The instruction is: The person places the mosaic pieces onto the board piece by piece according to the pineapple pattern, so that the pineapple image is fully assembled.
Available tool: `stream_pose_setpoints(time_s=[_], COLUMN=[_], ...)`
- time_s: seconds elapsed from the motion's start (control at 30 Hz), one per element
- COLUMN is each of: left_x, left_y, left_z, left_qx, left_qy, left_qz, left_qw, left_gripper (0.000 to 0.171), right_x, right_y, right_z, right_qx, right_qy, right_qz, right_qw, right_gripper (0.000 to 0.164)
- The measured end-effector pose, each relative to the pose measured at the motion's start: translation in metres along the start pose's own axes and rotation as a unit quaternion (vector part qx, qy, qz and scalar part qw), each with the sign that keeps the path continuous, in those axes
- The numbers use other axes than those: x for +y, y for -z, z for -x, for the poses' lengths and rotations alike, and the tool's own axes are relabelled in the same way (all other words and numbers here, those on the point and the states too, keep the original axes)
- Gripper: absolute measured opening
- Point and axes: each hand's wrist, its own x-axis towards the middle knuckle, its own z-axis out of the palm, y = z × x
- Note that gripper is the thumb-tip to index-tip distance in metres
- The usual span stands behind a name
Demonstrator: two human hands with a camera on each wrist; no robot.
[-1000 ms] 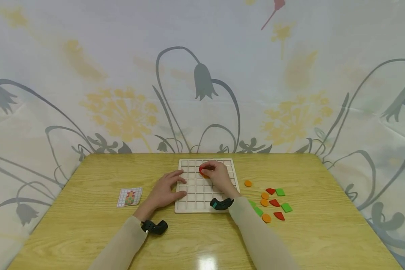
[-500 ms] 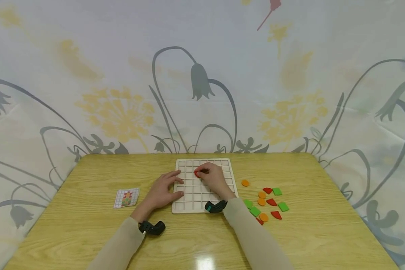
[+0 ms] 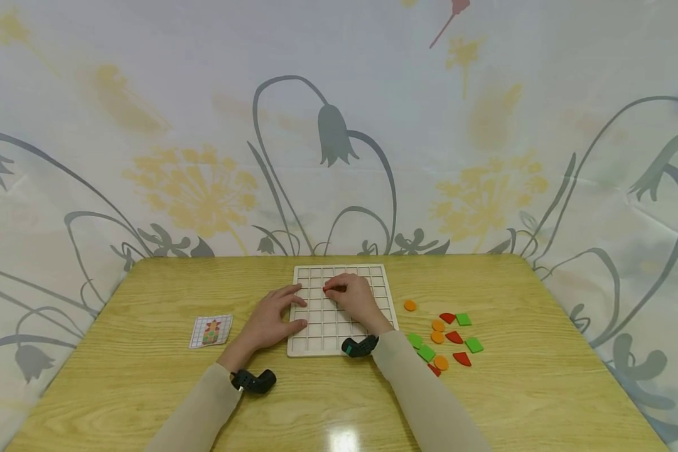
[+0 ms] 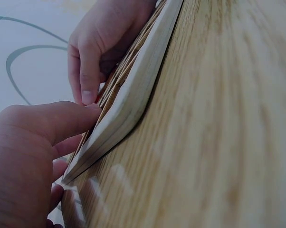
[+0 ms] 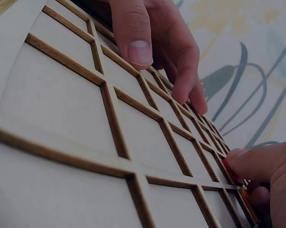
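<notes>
A pale wooden board (image 3: 314, 344) with a grid of square recesses lies on the table. My left hand (image 3: 268, 321) rests at its left edge, fingers spread, the thumb over the rim in the left wrist view. My right hand (image 3: 357, 301) pinches a small red piece (image 5: 232, 172) down at a cell in the upper middle of the grid. Much of that piece is hidden by the fingers, so its full shape cannot be made out. An orange piece (image 5: 247, 199) shows beside it in the right wrist view, partly covered by the right hand.
Right of the board lie loose pieces: orange discs (image 3: 441, 363), green squares (image 3: 474, 344) and red quarter-circle pieces (image 3: 461, 359). A small card (image 3: 211, 331) with a coloured pattern on a grid lies to the left. A patterned curtain (image 3: 486, 125) hangs behind the table (image 3: 147, 301).
The right hand has shifted slightly, and less of the red piece shows between its fingers now. The left hand keeps its place at the board's edge. The head view has swung a little.
</notes>
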Motion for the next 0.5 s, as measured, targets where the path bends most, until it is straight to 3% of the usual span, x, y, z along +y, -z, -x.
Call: stream_pose_setpoints(time_s=[0.5], left_x=[-0.0034], left_y=[-0.0022], left_z=[-0.0010], left_qx=[-0.001], left_qy=[0.000], left_qz=[-0.005], left_qw=[1.0000], left_gripper=[0.030], right_x=[0.0033], right_y=[-0.0013], right_z=[-0.0023], right_qx=[-0.013], right_qy=[-0.022], right_qz=[0.012], right_qw=[1.000], right_gripper=[0.009])
